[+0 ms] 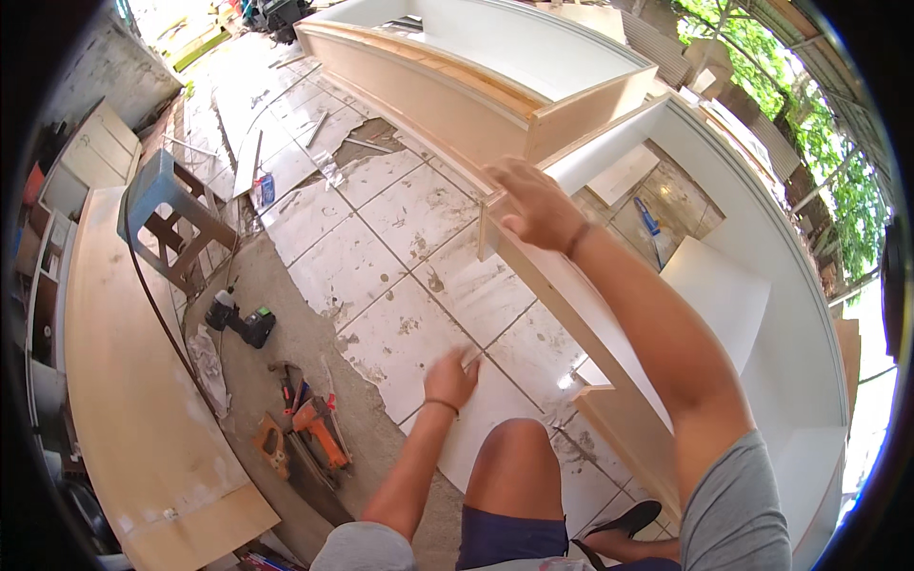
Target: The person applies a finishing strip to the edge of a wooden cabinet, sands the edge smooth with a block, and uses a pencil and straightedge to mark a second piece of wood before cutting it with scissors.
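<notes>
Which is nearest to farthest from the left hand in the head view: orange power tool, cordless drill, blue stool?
From the left hand:
1. Orange power tool, on the floor just to its left.
2. Cordless drill, farther left, on the concrete.
3. Blue stool, far upper left.

Tiled floor (400,228) — drill (243,322), stool (169,224)

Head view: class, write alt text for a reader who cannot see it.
A crouching person rests the right hand on the edge of a white cabinet frame lying on a cracked tile floor, the left hand pressed on the tiles. A drill and saw lie to the left.
</notes>
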